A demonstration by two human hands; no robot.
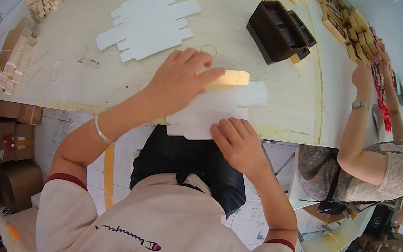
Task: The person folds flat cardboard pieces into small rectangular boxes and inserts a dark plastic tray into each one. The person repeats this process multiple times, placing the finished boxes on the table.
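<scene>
A flat white die-cut carton blank lies at the table's front edge before me, a gold side panel standing up along its far side. My left hand reaches over from the left, its fingers closed around the left part of that gold panel. At the near edge of the blank, my right hand has curled fingers on top and the thumb at the edge, pinching it. Part of the blank is hidden under both hands.
Further back lie more white carton blanks and a rubber band. Dark brown plastic trays stand stacked at the back right. Bundled flat cartons line the left edge. A co-worker sits at right beside piled gold boxes.
</scene>
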